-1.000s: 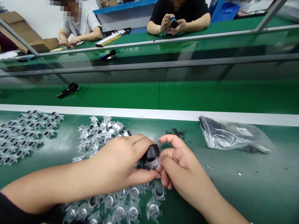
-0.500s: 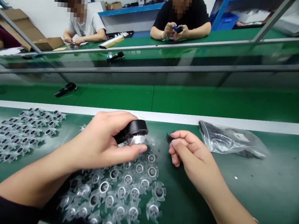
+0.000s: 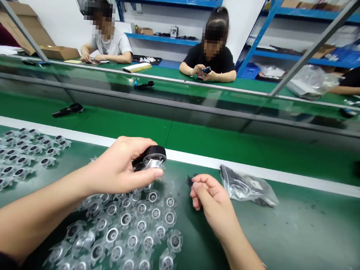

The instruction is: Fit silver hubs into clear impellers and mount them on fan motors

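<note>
My left hand is wrapped round a black handheld fan body, its round head tilted downward. A clear fan blade with a silvery hub shows at the head's opening, just above my thumb. To the right, my right hand pinches a small bristly black clump, too fine to make out; it is apart from the fan body. Below both hands, several loose clear fan blades with metal hubs lie spread over the green table.
More clear fan blades lie in rows at the left. A clear plastic bag with dark contents rests right of my right hand. Beyond the white strip, a black handheld fan lies on the green belt. Several people sit across the line.
The camera view has tilted up and turned right, showing more shelves and another person's arm. Both hands keep their holds, with the fan body and black clump still apart.
</note>
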### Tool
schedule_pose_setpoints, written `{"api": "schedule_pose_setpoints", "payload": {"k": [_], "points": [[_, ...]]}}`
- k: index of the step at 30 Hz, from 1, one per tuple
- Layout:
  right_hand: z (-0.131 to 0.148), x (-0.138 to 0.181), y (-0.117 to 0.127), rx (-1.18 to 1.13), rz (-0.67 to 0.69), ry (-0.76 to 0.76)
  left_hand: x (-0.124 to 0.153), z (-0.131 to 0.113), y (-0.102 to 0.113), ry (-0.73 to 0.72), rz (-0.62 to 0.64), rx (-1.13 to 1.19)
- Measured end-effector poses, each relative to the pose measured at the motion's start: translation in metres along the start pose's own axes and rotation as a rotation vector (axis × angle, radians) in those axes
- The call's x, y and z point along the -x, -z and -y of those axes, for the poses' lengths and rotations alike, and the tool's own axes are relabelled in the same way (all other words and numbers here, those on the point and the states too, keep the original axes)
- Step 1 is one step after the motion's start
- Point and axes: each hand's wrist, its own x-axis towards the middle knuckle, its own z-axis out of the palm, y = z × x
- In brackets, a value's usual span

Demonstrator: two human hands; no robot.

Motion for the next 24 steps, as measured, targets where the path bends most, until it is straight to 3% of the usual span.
{"api": "schedule_pose_setpoints", "payload": {"k": [6, 9, 14, 16, 19, 22, 24], "points": [[0.001, 0.002, 0.002, 0.030, 0.013, 0.002, -0.002, 0.012, 0.011, 0.106, -0.095, 0.066], [-0.001, 0.004, 0.002, 0.068, 0.013, 0.002, -0.012, 0.031, 0.019, 0.175, -0.040, 0.067], [-0.009, 0.005, 0.004, 0.217, 0.001, 0.004, -0.066, 0.091, 0.019, 0.218, -0.123, -0.407], [-0.013, 0.004, 0.007, 0.279, -0.001, 0.014, -0.092, 0.120, 0.010, 0.246, -0.074, -0.465], [-0.017, 0.002, 0.013, 0.350, -0.021, 0.027, -0.117, 0.155, -0.004, 0.300, 0.116, -0.497], [-0.019, -0.001, 0.022, 0.440, -0.031, 0.023, -0.113, 0.167, 0.001, 0.330, 0.268, -0.480], [-0.020, -0.001, 0.026, 0.540, -0.035, 0.055, -0.090, 0.160, 0.021, 0.327, 0.288, -0.473]]}}
